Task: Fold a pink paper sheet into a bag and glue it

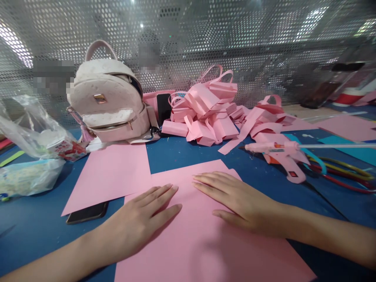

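Note:
A large pink paper sheet [188, 250] lies on the blue table in front of me. My left hand [143, 217] rests flat on its left side, fingers stretched out and pointing up and right. On the right side of the sheet my right hand [237, 199] lies palm down, its fingers extended toward the left. Neither hand grips anything, and a gap of bare paper separates them. Another pink sheet [108, 172] lies at the upper left, meeting the large one near its left edge. Part of a dark phone [88, 213] sticks out from under that second sheet.
A pile of folded pink paper pieces [208, 113] stands behind the sheets, beside a white backpack [108, 98]. At the right are a pink glue gun [282, 152] with its cord and scissors [343, 172]. Plastic bags [32, 176] lie at the left. A perforated metal panel [182, 43] closes the back.

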`<state>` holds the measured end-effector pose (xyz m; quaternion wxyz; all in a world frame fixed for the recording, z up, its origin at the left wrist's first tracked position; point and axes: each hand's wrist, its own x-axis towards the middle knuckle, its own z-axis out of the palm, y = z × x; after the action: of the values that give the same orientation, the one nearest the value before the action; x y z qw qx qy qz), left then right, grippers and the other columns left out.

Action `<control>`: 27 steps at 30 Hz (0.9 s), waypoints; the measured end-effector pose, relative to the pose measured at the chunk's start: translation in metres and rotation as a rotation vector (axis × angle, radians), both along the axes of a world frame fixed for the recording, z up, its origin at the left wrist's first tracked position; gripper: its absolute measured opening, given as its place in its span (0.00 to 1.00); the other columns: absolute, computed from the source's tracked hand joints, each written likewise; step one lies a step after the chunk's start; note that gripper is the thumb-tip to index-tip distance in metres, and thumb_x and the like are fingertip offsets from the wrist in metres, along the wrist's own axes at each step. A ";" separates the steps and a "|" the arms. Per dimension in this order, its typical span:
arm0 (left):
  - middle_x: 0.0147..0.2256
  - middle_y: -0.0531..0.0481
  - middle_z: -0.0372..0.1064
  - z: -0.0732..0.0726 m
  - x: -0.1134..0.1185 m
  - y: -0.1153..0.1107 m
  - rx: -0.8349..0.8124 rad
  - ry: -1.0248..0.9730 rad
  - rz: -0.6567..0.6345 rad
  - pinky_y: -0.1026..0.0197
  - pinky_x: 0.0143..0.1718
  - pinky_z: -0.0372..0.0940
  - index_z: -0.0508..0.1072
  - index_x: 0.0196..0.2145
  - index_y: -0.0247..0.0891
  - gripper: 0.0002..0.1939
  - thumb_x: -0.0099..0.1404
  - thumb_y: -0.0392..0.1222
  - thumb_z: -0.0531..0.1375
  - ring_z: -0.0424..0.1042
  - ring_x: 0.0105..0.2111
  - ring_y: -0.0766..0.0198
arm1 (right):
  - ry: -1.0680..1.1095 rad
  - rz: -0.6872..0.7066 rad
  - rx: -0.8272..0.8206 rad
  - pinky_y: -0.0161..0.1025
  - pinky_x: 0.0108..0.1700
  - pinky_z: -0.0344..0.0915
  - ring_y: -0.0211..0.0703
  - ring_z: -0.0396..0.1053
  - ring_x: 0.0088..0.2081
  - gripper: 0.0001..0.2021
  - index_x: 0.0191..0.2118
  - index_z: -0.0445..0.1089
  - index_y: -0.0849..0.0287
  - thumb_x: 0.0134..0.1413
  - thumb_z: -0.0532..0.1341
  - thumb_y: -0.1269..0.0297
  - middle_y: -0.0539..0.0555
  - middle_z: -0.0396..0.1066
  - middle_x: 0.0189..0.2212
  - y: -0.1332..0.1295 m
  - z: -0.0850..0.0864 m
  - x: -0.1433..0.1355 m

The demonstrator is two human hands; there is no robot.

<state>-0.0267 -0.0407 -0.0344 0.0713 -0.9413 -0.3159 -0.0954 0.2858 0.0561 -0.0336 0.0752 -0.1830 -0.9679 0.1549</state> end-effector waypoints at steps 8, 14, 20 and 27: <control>0.67 0.28 0.55 0.000 0.000 -0.001 0.013 0.034 -0.010 0.40 0.58 0.68 0.62 0.66 0.32 0.23 0.76 0.30 0.47 0.60 0.65 0.41 | -0.009 0.000 0.000 0.56 0.71 0.49 0.53 0.52 0.70 0.32 0.73 0.49 0.56 0.70 0.55 0.52 0.59 0.53 0.70 0.000 -0.001 0.001; 0.66 0.28 0.56 0.001 0.000 0.000 0.014 0.031 -0.009 0.40 0.57 0.69 0.63 0.65 0.31 0.23 0.76 0.30 0.47 0.62 0.64 0.41 | -0.024 0.003 0.002 0.56 0.70 0.50 0.53 0.52 0.70 0.32 0.72 0.50 0.58 0.70 0.54 0.51 0.60 0.53 0.71 0.000 0.002 0.001; 0.67 0.30 0.55 0.000 -0.001 -0.001 -0.003 0.008 0.004 0.41 0.59 0.67 0.62 0.66 0.33 0.23 0.76 0.31 0.48 0.60 0.65 0.43 | -0.031 0.001 -0.001 0.57 0.70 0.50 0.53 0.51 0.70 0.31 0.73 0.50 0.57 0.70 0.53 0.51 0.59 0.52 0.71 -0.001 0.002 0.000; 0.67 0.30 0.55 0.001 -0.001 -0.001 -0.010 0.013 0.004 0.41 0.60 0.66 0.63 0.66 0.33 0.23 0.76 0.31 0.48 0.60 0.66 0.43 | -0.023 -0.007 -0.031 0.58 0.70 0.50 0.55 0.52 0.70 0.32 0.73 0.50 0.56 0.70 0.55 0.52 0.60 0.53 0.70 0.001 0.001 -0.001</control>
<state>-0.0273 -0.0419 -0.0339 0.0690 -0.9415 -0.3180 -0.0878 0.2849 0.0566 -0.0323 0.0617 -0.1895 -0.9655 0.1676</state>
